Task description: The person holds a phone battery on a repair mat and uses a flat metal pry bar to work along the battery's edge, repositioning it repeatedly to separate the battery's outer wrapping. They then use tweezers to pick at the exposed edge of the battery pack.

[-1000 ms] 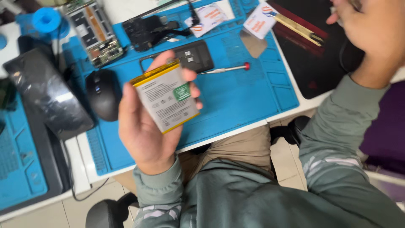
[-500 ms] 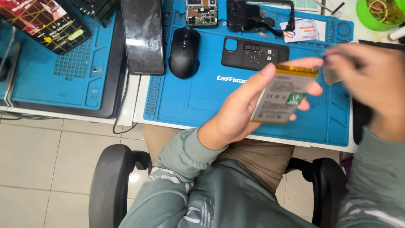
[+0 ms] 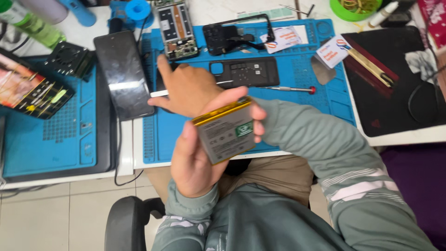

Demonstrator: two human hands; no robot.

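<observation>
Table (image 3: 127, 160) white, carrying two blue work mats; the larger blue mat (image 3: 297, 111) lies in the middle, a dark pad (image 3: 395, 97) to its right. Chair and tiled floor below.

Hidden or unclear: the computer mouse is covered by the right hand, only a dark edge shows. Print on the battery label is too small to make out. The bottle at the top left corner is cut off by the frame.

Left hand (image 3: 195, 162): raised over the lap, fingers curled about a flat phone battery (image 3: 226, 131), thumb on its left edge, fingertips on its right. Battery is tilted, yellow band up, above the mat's near edge.

Right hand (image 3: 190, 88): crosses over the left, palm down, loosely open on the mat, index finger stretched toward the opened phone (image 3: 175, 29). A black back cover (image 3: 244, 72) lies just right of it, a red-tipped screwdriver (image 3: 290, 89) beyond.
</observation>
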